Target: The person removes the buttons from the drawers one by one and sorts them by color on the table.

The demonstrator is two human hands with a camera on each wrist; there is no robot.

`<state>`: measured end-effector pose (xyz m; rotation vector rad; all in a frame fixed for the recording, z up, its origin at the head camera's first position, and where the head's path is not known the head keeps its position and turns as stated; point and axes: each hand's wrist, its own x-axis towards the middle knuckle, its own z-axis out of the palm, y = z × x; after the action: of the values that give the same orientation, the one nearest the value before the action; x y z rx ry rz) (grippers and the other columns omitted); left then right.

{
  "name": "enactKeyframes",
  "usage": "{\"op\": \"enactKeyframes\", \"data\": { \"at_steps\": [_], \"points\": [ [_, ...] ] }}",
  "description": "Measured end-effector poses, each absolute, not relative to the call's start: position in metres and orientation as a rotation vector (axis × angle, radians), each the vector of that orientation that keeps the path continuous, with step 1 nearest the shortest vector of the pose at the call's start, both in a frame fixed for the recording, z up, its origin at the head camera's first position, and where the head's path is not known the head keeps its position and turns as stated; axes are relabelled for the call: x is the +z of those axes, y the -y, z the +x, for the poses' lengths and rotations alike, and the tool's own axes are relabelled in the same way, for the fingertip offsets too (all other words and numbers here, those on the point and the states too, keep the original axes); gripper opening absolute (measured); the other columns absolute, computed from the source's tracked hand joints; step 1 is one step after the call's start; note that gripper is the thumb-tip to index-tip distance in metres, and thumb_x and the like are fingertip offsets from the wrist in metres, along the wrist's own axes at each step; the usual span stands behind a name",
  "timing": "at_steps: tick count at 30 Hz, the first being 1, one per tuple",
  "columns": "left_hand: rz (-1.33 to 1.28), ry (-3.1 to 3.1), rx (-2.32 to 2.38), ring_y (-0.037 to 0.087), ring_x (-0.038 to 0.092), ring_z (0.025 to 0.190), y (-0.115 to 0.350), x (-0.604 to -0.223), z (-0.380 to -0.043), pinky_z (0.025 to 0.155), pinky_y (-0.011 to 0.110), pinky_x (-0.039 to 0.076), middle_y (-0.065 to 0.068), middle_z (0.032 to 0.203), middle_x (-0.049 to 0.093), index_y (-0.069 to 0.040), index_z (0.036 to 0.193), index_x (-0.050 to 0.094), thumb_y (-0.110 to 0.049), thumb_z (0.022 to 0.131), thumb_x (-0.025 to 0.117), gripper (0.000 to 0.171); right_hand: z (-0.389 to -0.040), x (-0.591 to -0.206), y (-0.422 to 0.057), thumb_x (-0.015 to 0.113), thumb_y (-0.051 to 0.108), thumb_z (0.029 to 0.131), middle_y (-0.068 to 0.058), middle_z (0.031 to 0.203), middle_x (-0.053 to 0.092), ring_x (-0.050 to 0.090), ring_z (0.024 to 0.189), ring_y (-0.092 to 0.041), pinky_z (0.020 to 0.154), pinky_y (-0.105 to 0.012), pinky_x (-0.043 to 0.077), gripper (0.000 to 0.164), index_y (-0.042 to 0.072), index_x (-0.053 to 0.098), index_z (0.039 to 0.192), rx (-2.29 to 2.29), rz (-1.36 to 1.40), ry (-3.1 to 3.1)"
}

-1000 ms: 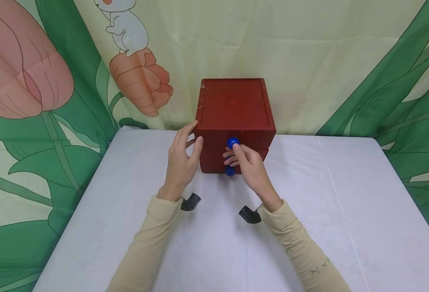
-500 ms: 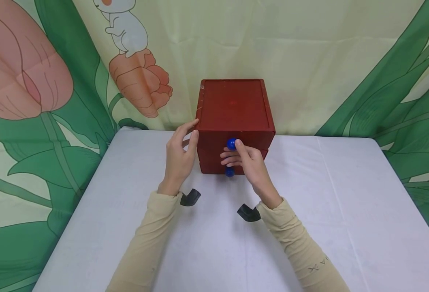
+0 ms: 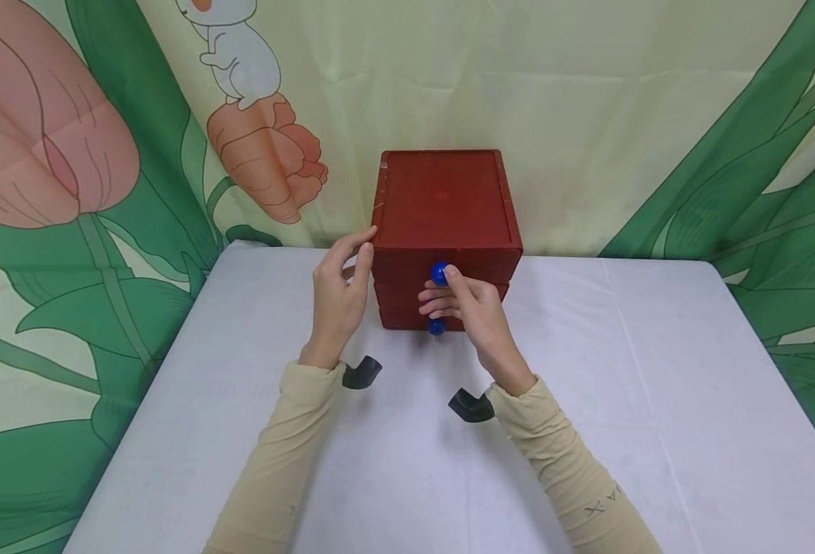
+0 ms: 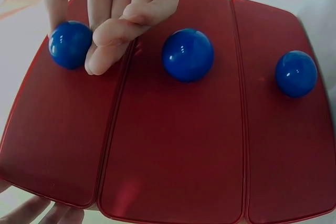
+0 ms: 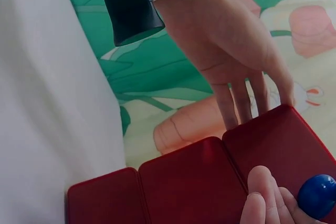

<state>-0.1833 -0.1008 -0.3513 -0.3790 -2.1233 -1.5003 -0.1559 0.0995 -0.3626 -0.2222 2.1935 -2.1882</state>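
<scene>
A dark red drawer box (image 3: 442,196) stands at the far side of the table. Its front carries three blue round knobs, one on each drawer; the left wrist view shows the middle knob (image 4: 188,55) and the bottom knob (image 4: 296,74). My right hand (image 3: 479,315) pinches the top knob (image 4: 71,44) between thumb and index finger, with the other fingers below it. My left hand (image 3: 338,296) lies along the box's left side, fingers extended and touching near the upper front corner. Its thumb points up beside the front. The drawer fronts look flush.
White cloth covers the table (image 3: 656,385). Behind the box hangs a curtain (image 3: 552,115) printed with tulips, leaves, a rabbit and a carrot. A black camera mount sits at each wrist, the left mount (image 3: 362,372) and the right mount (image 3: 472,405).
My left hand has shifted slightly left, its thumb drawing away from the box's front. My right hand has stayed at the top knob, with only small finger movement.
</scene>
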Motion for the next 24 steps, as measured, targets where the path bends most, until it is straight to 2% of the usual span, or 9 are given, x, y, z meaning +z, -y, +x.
{"op": "enactKeyframes", "data": {
  "at_steps": [7, 14, 24],
  "points": [
    [-0.365, 2.140, -1.517, 0.031, 0.062, 0.116, 0.095, -0.327, -0.166, 0.088, 0.051, 0.057, 0.020, 0.128, 0.064, 0.004, 0.128, 0.063, -0.008, 0.102, 0.052, 0.030, -0.154, -0.363, -0.099, 0.048, 0.044, 0.103, -0.019, 0.101, 0.074, 0.074, 0.083, -0.019, 0.085, -0.033, 0.059, 0.053, -0.004, 0.070, 0.111, -2.201, -0.187, -2.180],
    [-0.395, 2.121, -1.507, 0.016, 0.064, 0.114, 0.104, -0.349, -0.184, 0.086, 0.040, 0.059, 0.005, 0.128, 0.067, -0.010, 0.129, 0.066, -0.023, 0.104, 0.053, 0.032, -0.149, -0.364, -0.099, 0.049, 0.047, 0.102, -0.017, 0.097, 0.075, 0.075, 0.084, -0.020, 0.086, -0.037, 0.059, 0.055, -0.003, 0.071, 0.110, -2.183, -0.162, -2.188],
    [-0.422, 2.120, -1.567, 0.014, 0.064, 0.112, 0.110, -0.348, -0.186, 0.086, 0.033, 0.059, 0.003, 0.128, 0.067, -0.012, 0.129, 0.067, -0.025, 0.102, 0.057, 0.032, -0.144, -0.364, -0.100, 0.049, 0.045, 0.103, -0.018, 0.096, 0.075, 0.075, 0.081, -0.020, 0.079, -0.032, 0.060, 0.054, -0.004, 0.070, 0.109, -2.206, -0.191, -2.166]
  ]
}}
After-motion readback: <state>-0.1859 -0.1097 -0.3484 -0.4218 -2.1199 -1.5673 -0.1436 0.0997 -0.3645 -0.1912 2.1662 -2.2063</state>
